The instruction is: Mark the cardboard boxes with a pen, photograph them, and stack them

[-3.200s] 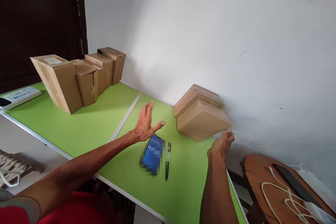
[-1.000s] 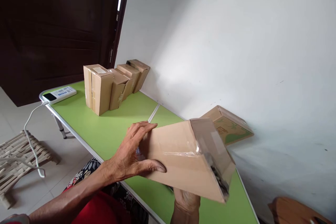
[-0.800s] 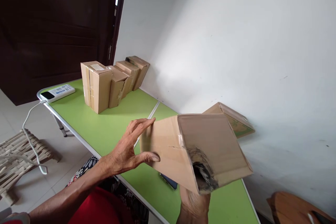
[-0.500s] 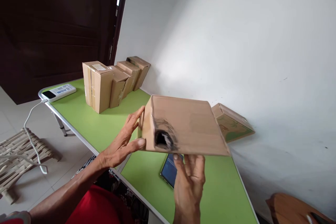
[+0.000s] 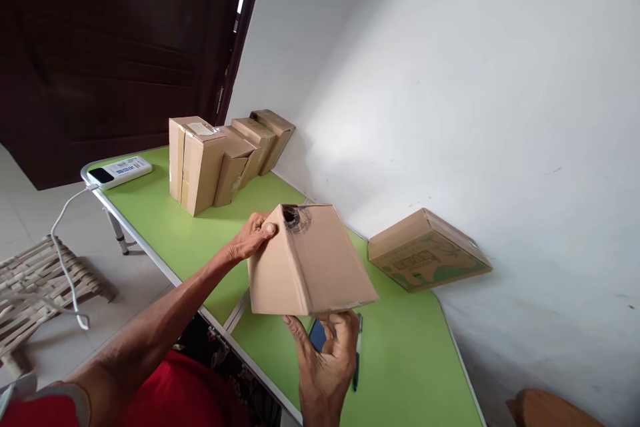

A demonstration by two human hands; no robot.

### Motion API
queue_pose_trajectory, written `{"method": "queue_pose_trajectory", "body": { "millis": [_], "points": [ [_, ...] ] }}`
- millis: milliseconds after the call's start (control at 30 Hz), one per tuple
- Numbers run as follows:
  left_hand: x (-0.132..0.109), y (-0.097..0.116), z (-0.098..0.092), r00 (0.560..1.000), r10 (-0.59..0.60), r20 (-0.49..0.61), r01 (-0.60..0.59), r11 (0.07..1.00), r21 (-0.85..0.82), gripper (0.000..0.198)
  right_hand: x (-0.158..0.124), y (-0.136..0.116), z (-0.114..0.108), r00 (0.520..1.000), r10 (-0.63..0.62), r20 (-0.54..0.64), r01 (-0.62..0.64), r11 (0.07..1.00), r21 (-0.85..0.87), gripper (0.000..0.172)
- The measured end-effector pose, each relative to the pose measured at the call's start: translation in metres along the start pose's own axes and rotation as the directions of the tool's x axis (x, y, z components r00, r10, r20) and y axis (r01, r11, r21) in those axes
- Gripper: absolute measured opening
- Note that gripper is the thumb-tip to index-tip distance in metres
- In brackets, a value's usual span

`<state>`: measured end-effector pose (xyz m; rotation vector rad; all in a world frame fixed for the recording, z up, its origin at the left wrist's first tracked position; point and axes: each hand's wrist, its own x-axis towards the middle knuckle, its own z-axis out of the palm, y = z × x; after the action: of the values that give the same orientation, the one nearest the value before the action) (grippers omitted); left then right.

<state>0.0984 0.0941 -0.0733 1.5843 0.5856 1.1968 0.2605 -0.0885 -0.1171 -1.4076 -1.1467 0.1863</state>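
Note:
A brown cardboard box is held tilted above the green table, with a dark-edged hole near its upper corner. My left hand grips its left side, thumb pressed on the near face and fingers behind. Under the box's lower edge, my right hand holds it from below with fingers and thumb curled. A phone lies on the table behind the right hand, mostly covered. Beside that hand a dark pen shows in part.
Several cardboard boxes stand in a row at the table's far left. Another box with green print leans near the wall. A white power bank with a cable sits on the left edge of the green table. A woven stool stands on the floor.
The box has been turned in my hands, so its hole has gone from the lower left to the top. Both hands have shifted with it, and the printed box is less covered.

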Motion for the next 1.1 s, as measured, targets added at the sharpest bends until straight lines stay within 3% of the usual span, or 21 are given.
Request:
{"method": "queue_pose_trajectory", "body": {
  "millis": [167,300,467,600,700,833,933,1100],
  "points": [
    [0.0,0.01,0.018,0.999,0.02,0.041,-0.023,0.997,0.075,0.074,-0.011,0.016,0.019,0.955,0.007,-0.296,-0.02,0.999,-0.04,0.075],
    [-0.017,0.023,0.027,0.996,0.013,0.09,-0.02,0.996,0.088,0.09,-0.018,0.025,0.029,0.936,-0.051,-0.348,0.006,0.992,-0.128,0.075],
    [-0.026,0.033,0.029,0.985,-0.092,0.148,0.08,0.993,0.085,0.101,-0.035,0.031,0.02,0.956,0.065,-0.285,-0.104,0.987,-0.123,0.068],
    [-0.025,0.041,0.031,0.975,-0.125,0.182,0.11,0.99,0.092,0.091,-0.024,0.011,-0.005,0.948,0.214,-0.235,-0.197,0.976,0.093,0.042],
    [-0.029,0.045,0.034,0.961,-0.13,0.243,0.101,0.986,0.13,0.097,0.002,-0.014,-0.019,0.938,0.268,-0.218,-0.205,0.94,0.272,0.051],
    [-0.039,0.05,0.035,0.95,-0.122,0.288,0.081,0.985,0.149,0.101,0.026,-0.043,-0.019,0.932,0.362,-0.015,-0.349,0.908,0.231,0.074],
    [-0.045,0.055,0.036,0.947,-0.13,0.295,0.085,0.984,0.158,0.097,0.026,-0.053,-0.013,0.886,0.457,0.077,-0.461,0.851,0.252,0.077],
    [-0.044,0.064,0.044,0.95,-0.169,0.261,0.118,0.973,0.2,0.099,0.019,-0.056,-0.015,0.872,0.482,0.083,-0.487,0.841,0.235,0.079]
  ]
}}
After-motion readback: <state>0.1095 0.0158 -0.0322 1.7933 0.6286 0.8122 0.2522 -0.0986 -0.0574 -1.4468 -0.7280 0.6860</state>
